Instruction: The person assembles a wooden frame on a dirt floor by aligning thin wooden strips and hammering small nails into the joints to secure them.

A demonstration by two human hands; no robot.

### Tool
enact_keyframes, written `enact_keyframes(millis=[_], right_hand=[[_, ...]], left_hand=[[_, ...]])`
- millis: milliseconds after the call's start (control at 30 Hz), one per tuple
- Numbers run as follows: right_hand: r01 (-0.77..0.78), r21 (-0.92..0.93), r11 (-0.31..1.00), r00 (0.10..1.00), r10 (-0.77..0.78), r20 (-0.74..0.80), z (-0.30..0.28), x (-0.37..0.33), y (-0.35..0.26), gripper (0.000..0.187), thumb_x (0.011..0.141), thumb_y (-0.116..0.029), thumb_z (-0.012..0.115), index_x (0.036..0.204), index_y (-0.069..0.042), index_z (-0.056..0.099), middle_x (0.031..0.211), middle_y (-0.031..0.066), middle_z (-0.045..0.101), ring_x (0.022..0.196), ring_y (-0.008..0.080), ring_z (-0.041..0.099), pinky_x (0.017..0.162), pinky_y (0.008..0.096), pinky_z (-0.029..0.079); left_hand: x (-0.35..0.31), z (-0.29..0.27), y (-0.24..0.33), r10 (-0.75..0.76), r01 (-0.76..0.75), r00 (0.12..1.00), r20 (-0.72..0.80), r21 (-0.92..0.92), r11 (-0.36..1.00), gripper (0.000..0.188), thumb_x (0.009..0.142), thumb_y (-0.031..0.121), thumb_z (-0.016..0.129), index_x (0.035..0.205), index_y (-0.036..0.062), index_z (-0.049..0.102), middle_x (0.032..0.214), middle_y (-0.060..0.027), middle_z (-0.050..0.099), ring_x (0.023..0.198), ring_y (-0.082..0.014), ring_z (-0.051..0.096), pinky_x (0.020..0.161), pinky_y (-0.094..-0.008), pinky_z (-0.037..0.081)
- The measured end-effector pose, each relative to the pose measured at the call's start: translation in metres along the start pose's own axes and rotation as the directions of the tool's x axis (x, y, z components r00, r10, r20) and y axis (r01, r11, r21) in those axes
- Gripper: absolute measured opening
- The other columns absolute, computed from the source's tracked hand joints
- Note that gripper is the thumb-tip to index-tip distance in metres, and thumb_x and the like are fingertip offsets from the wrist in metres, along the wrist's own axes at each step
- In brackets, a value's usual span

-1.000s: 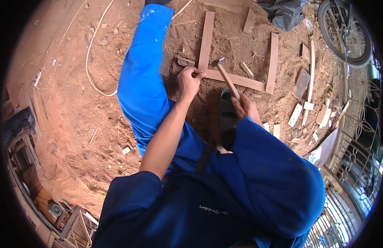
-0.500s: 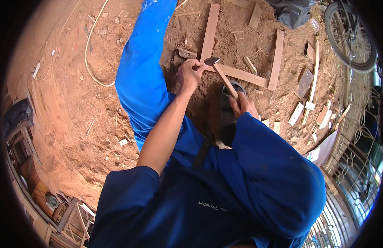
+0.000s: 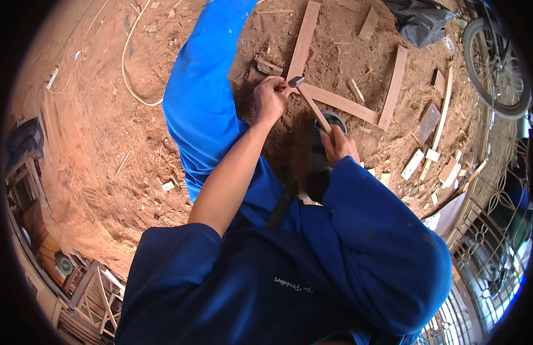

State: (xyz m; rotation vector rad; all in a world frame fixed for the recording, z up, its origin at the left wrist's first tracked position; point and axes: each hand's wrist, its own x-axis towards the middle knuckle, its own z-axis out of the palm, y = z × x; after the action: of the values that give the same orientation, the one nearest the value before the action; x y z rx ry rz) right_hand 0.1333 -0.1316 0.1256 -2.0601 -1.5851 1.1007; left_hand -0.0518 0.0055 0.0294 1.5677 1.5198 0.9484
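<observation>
A three-sided frame of flat reddish-brown wooden strips lies on the dirt ahead of me. At its left corner my left hand is closed, fingertips pinched together against the joint. Whatever sits between those fingertips is too small to make out. My right hand grips the wooden handle of a hammer. The dark metal hammer head is right over that corner, close beside my left fingertips. Below the hammer, my shoe is next to the frame's cross strip.
A small wood block lies beyond my left hand. Offcuts and a long thin strip are scattered to the right, near a bicycle wheel and a metal grille. A pale hose curves across the dirt at left.
The hammer head has come closer to the frame's corner and my left fingertips. The whole view has shifted slightly. Both hands keep their grips.
</observation>
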Motion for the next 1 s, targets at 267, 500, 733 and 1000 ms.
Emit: enact_keyframes(millis=[267,500,733,1000], right_hand=[[0.066,0.139,0.988,0.986,-0.043,-0.16,0.002,-0.012,-0.003,0.027,0.099,-0.022,0.065,0.119,-0.004,0.061,0.095,0.025,0.07,0.089,0.0465,0.069,0.075,0.0506,0.055],[0.052,0.035,0.998,0.988,-0.046,-0.15,0.005,-0.008,-0.005,0.025,0.099,-0.021,0.066,0.118,-0.005,0.061,0.094,0.0248,0.071,0.088,0.0466,0.069,0.075,0.0511,0.055],[0.054,-0.025,0.998,0.991,-0.056,-0.121,0.011,-0.004,0.005,0.024,0.098,-0.019,0.067,0.118,-0.005,0.061,0.091,0.025,0.071,0.085,0.0462,0.069,0.073,0.0509,0.056],[0.117,0.023,0.993,0.981,-0.112,-0.161,0.006,-0.007,-0.006,0.022,0.099,-0.023,0.065,0.112,-0.005,0.059,0.086,0.0233,0.07,0.081,0.0471,0.068,0.069,0.0529,0.055]], left_hand=[[0.001,-0.001,-0.004,0.157,-0.16,0.986,-0.049,-0.062,0.985,0.019,0.075,0.01,0.087,0.079,0.0004,0.072,0.084,-0.0114,0.071,0.077,-0.0263,0.071,0.07,-0.0362,0.054],[-0.002,0.0,-0.002,0.084,-0.085,0.996,-0.023,-0.041,0.996,0.018,0.076,0.011,0.087,0.08,0.0013,0.072,0.082,-0.0111,0.071,0.073,-0.0239,0.069,0.067,-0.0345,0.054],[-0.001,0.005,-0.01,-0.05,0.049,0.999,-0.012,-0.065,0.997,0.019,0.076,0.013,0.087,0.079,0.0002,0.072,0.083,-0.0118,0.071,0.075,-0.0248,0.07,0.068,-0.0356,0.054],[-0.001,-0.003,-0.005,0.053,-0.053,0.999,-0.008,-0.036,0.998,0.018,0.077,0.012,0.086,0.084,0.001,0.074,0.086,-0.0109,0.073,0.079,-0.0237,0.072,0.071,-0.0346,0.055]])
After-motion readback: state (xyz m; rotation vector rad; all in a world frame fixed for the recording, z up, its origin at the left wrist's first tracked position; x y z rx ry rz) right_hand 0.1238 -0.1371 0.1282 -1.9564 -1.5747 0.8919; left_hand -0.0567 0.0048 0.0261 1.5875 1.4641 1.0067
